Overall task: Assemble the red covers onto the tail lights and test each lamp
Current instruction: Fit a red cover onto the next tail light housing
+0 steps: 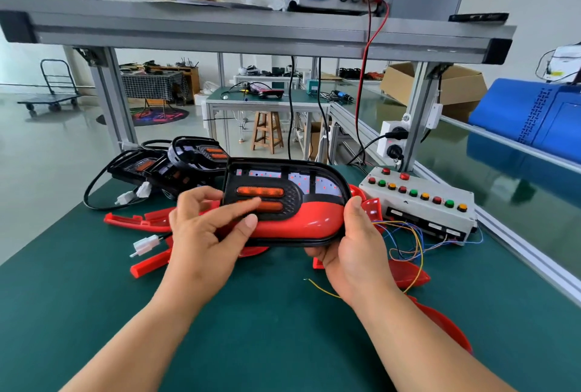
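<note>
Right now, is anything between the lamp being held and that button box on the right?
Yes: a loose red cover and tangled coloured wires lie on the mat between the tail light and the button box.

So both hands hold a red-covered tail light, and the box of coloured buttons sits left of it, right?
Not quite: in the head view the box of coloured buttons sits right of it, not left. The left hand and right hand do hold the red-covered tail light.
</note>
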### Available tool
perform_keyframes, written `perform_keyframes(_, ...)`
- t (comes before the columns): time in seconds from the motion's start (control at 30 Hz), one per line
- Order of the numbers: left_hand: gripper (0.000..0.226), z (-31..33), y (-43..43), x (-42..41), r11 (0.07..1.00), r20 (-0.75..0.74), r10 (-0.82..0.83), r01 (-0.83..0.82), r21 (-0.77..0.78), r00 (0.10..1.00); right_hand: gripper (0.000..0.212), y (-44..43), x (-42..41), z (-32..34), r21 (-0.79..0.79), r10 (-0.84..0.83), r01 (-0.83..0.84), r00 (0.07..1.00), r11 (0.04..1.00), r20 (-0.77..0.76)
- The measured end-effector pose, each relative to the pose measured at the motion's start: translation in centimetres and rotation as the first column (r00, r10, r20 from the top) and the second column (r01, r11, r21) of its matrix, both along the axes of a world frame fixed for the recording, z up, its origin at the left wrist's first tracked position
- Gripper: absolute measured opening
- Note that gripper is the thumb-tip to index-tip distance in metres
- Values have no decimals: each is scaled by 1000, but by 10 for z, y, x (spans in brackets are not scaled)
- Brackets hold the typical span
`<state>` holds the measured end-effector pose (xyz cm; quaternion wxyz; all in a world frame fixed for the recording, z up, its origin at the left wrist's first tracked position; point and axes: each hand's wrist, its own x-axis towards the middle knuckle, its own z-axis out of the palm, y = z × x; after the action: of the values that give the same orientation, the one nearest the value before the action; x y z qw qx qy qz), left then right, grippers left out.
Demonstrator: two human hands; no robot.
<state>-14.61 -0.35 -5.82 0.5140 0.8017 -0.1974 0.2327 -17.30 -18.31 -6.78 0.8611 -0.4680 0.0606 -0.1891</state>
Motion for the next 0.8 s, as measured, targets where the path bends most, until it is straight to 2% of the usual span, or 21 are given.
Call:
perform_keyframes(0.07, 59, 1, 0, -1, 948, -232, -180, 106, -301, 956, 35, -1, 0, -1, 15, 12, -12, 1000, 1000, 10)
perform_keyframes(0.13, 84, -1, 1, 1, 803, -356, -421, 161, -574, 834, 36, -1, 1, -2, 22, 20, -20, 1000, 1000, 13)
perform_keyframes(0.2, 83, 0, 3, 2, 697, -410, -595, 190, -691, 691, 37, -2, 1, -2, 25, 31, -31, 999, 999, 22)
perform_keyframes(0.27, 63, 2, 2, 1, 670, -426, -664, 235, -704, 614, 42, -3, 1, 0, -1, 42, -42, 999, 999, 30)
perform_keyframes(0.33, 51, 0, 2, 2, 672, -414, -654, 237, -701, 632, 52, -5, 1, 1, -38, 85, -84, 996, 996, 27)
perform_keyframes(0.43, 46, -3, 3, 4, 668, -388, -644, 237, -705, 659, 61, -5, -2, 1, -104, 179, -173, 983, 979, 43)
perform_keyframes(0.53, 45, 0, 8, 5, 663, -375, -660, 271, -698, 651, 51, -6, -4, 1, -152, 240, -226, 967, 962, 84)
perform_keyframes(0.63, 46, 3, 15, 7, 672, -386, -687, 335, -661, 616, 35, -9, -6, 1, -119, 311, -300, 947, 946, 84)
perform_keyframes(0.8, 46, 1, 21, 11, 691, -407, -689, 374, -619, 599, 37, -9, -9, 0, -92, 354, -347, 933, 933, 66)
